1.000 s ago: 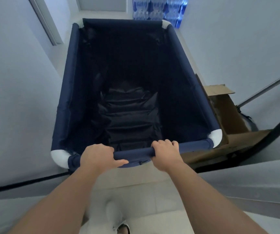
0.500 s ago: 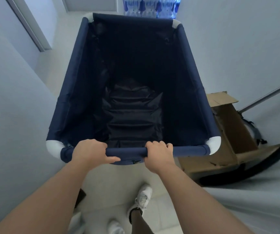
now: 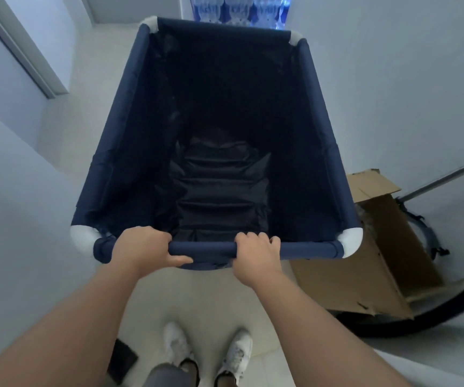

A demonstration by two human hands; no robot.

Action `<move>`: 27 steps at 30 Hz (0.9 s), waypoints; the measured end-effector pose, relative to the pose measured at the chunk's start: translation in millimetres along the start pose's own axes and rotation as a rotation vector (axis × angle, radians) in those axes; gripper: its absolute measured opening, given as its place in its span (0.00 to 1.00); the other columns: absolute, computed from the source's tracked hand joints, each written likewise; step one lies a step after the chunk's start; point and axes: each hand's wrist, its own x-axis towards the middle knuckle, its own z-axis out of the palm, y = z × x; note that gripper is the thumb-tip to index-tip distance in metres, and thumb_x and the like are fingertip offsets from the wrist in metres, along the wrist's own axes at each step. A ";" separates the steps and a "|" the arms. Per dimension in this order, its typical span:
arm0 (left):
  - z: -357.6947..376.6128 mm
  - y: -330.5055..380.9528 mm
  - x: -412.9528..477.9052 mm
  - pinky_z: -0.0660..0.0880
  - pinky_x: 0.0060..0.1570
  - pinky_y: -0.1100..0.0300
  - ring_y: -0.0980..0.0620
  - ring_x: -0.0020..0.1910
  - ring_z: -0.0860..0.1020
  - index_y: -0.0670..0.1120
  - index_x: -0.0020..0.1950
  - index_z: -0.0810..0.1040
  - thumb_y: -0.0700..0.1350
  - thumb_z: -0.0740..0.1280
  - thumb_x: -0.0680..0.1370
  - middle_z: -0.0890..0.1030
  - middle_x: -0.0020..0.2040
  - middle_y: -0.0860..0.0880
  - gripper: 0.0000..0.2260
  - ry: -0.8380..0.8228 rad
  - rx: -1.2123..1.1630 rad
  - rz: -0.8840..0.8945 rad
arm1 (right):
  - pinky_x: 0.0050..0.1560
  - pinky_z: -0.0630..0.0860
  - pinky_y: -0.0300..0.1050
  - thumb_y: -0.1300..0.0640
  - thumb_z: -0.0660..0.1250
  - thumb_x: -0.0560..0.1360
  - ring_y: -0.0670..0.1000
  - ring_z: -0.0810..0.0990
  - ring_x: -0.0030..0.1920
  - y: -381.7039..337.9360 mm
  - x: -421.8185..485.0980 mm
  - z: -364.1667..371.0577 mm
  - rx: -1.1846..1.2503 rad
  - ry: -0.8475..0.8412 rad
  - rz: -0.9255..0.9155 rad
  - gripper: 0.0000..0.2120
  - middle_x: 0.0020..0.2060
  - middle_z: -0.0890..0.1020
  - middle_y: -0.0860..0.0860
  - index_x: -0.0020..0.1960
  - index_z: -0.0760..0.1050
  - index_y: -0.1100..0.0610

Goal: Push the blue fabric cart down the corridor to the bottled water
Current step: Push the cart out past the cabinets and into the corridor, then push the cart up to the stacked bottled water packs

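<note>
The blue fabric cart [image 3: 119, 141] fills the middle of the view, open-topped, dark inside, with white corner caps. Nothing shows inside it but its creased dark bottom. My left hand [image 3: 144, 247] and my right hand [image 3: 256, 255] both grip the near padded rail [image 3: 202, 248], the left hand towards the left corner, the right hand near the middle. Packs of bottled water [image 3: 237, 8] in blue-tinted wrap stand at the top edge, just beyond the cart's far rail.
White walls close in on both sides. An open cardboard box [image 3: 376, 247] lies on the floor right of the cart, with a dark curved hose [image 3: 420, 319] and a metal rod [image 3: 446, 177] beside it. A doorway frame [image 3: 29, 68] is at left. My white shoes [image 3: 208, 353] are below.
The cart and I have rolled forward along the corridor. The water packs now sit right behind the far rail, and the cardboard box has slid back beside me. Both hands keep their grip.
</note>
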 end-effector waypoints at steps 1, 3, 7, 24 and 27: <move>-2.8 -2.7 10.0 0.60 0.26 0.58 0.60 0.27 0.69 0.55 0.32 0.68 0.84 0.43 0.60 0.73 0.27 0.57 0.34 0.008 0.004 0.008 | 0.61 0.63 0.56 0.52 0.66 0.75 0.56 0.73 0.56 0.3 9.7 -4.0 -0.001 0.001 0.003 0.11 0.52 0.78 0.49 0.56 0.71 0.50; -7.5 -7.6 28.6 0.59 0.26 0.58 0.59 0.26 0.69 0.55 0.32 0.68 0.83 0.42 0.61 0.73 0.27 0.57 0.34 0.008 0.011 0.024 | 0.61 0.63 0.56 0.52 0.65 0.76 0.56 0.73 0.56 1.5 28.0 -11.7 -0.002 0.000 0.006 0.10 0.52 0.78 0.49 0.56 0.71 0.50; -14.3 -19.2 63.9 0.61 0.26 0.58 0.59 0.26 0.70 0.55 0.32 0.69 0.83 0.43 0.62 0.74 0.27 0.56 0.34 0.006 -0.004 0.035 | 0.61 0.62 0.55 0.51 0.64 0.77 0.55 0.72 0.54 3.5 62.3 -24.9 0.004 -0.001 0.012 0.09 0.52 0.77 0.49 0.56 0.70 0.50; -55.0 -85.9 235.4 0.66 0.27 0.59 0.57 0.27 0.72 0.54 0.33 0.68 0.80 0.46 0.66 0.75 0.28 0.56 0.31 -0.022 0.003 0.180 | 0.56 0.62 0.52 0.46 0.65 0.77 0.53 0.72 0.51 -6.6 213.4 -82.6 0.028 0.033 0.114 0.09 0.48 0.76 0.46 0.53 0.70 0.48; -61.8 -96.4 264.8 0.63 0.27 0.59 0.58 0.26 0.71 0.54 0.32 0.66 0.80 0.45 0.64 0.74 0.28 0.56 0.31 -0.012 0.005 0.191 | 0.57 0.63 0.52 0.46 0.65 0.77 0.53 0.72 0.51 -6.8 238.2 -91.8 0.042 0.034 0.128 0.10 0.49 0.76 0.47 0.54 0.70 0.48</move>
